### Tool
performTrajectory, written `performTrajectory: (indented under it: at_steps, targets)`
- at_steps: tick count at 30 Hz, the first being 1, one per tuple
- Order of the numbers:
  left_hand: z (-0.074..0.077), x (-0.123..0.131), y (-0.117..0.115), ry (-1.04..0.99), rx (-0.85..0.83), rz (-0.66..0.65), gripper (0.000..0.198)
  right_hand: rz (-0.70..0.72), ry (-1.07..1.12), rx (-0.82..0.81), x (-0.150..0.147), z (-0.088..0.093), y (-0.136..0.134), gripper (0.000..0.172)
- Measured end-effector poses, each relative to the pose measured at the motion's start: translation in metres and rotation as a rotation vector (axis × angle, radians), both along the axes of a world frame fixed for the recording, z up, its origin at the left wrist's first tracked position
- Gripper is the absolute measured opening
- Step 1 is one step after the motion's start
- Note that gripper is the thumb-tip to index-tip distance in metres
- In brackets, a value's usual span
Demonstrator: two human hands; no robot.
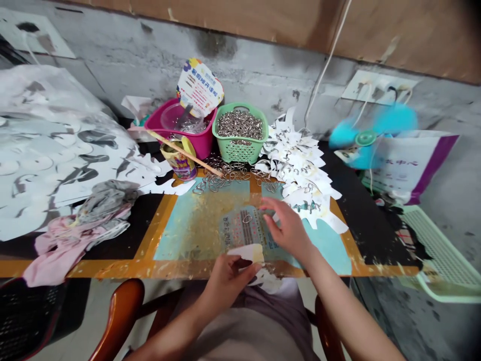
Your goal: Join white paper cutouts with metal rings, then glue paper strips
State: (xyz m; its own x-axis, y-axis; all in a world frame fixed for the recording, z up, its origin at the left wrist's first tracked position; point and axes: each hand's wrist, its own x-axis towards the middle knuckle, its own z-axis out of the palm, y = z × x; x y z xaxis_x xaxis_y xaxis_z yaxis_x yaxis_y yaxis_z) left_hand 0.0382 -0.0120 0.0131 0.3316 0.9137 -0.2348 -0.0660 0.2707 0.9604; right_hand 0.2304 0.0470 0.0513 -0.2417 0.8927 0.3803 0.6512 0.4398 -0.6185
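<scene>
My left hand point(225, 281) pinches a white cut-out piece point(246, 252) with a yellowish edge at the front edge of the table. My right hand point(287, 228) is above the work mat point(205, 215), thumb and fingers apart, with nothing visible between them. Left of its fingertips, a single metal ring point(247, 219) lies on a printed patch of the mat. Behind the mat are loose metal rings point(214, 183). On the right, overlapping white cut-outs point(304, 173) with metal pieces on them form a long stack.
A green basket point(240, 152) of metal rings stands beside a pink bin point(203, 145). A wooden stick point(188, 154) leans across a yellow cup point(180, 165). White sheets point(56, 160) and a crumpled cloth point(82, 220) occupy the left. A blue fan point(366, 137) and green tray point(443, 240) are right.
</scene>
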Motion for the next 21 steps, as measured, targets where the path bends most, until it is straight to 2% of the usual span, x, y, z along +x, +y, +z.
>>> performTrajectory:
  at_steps: [2,5,8,10,12,15,17,21]
  targets:
    - [0.002,-0.004,0.001,-0.052,-0.063,0.05,0.035,0.076,-0.157,-0.037,-0.008,-0.014,0.016,0.031]
    - [0.005,-0.01,0.007,-0.053,-0.091,0.201,0.036,0.12,-0.297,-0.114,-0.025,-0.028,0.03,0.022]
    - [0.006,-0.014,0.018,-0.029,-0.071,0.271,0.04,0.083,-0.313,-0.15,-0.033,-0.032,0.034,0.008]
    - [0.004,-0.017,0.026,-0.021,-0.057,0.284,0.041,0.025,-0.29,-0.147,-0.031,-0.031,0.032,0.015]
    - [0.002,-0.018,0.032,-0.048,-0.066,0.284,0.039,-0.049,-0.188,-0.159,-0.025,-0.027,0.024,0.022]
    - [0.0,-0.019,0.036,-0.088,-0.1,0.269,0.041,-0.118,0.213,-0.252,-0.02,-0.019,0.006,0.016]
    - [0.0,-0.019,0.037,-0.071,-0.116,0.283,0.04,-0.107,0.447,-0.331,-0.022,-0.015,-0.008,0.01]
    - [0.003,-0.017,0.035,-0.024,-0.114,0.298,0.033,-0.033,0.643,-0.489,-0.034,-0.014,-0.023,0.008]
